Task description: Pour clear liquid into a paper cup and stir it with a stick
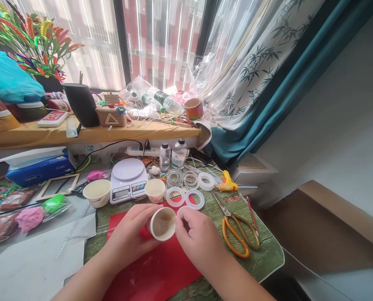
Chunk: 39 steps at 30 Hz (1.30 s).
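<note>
My left hand [136, 230] is wrapped round a small paper cup [163, 224], tilted towards me with cloudy liquid in the bottom. At the cup's right rim, my right hand [199, 234] is closed in a pinch on a thin pale stick [170, 218] that reaches into the cup; most of it is hidden by the fingers. Both hands are above a red sheet [155, 271]. Just beyond them stand a second paper cup [155, 190] and white ring-shaped silicone moulds [195, 199].
A kitchen scale [128, 175] and a wide paper cup [97, 193] stand left of centre. Behind the moulds are two clear bottles [179, 154]. Orange-handled scissors [236, 234] and a yellow glue gun [228, 182] lie to the right, near the table edge. Modelling clay [31, 219] is at left.
</note>
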{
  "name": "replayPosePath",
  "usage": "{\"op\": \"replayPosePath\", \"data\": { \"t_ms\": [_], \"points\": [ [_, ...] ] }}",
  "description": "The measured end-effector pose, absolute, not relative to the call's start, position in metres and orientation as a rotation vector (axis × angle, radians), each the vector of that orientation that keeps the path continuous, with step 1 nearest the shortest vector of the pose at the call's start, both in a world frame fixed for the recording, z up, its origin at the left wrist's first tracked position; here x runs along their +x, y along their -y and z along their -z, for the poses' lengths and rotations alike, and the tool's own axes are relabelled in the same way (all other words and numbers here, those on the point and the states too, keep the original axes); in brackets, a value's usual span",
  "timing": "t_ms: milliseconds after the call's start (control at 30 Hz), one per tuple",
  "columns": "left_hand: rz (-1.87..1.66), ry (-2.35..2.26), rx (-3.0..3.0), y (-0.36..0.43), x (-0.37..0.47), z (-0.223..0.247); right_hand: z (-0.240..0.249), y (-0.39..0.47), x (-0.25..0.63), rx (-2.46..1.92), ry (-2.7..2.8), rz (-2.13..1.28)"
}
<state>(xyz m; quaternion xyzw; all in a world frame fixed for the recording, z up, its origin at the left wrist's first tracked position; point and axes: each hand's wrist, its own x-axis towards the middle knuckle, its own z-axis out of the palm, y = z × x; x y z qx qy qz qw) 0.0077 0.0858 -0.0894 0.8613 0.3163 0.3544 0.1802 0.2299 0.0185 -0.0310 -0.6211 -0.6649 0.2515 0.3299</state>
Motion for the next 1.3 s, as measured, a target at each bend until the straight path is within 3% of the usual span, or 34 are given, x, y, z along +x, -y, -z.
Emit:
{"op": "replayPosePath", "data": {
  "t_ms": [1300],
  "points": [
    [-1.041, -0.886, 2.402, -0.0861, 0.0116, 0.0869, 0.0306, -0.019, 0.2313, -1.616, 1.782, -0.677]
  ]
}}
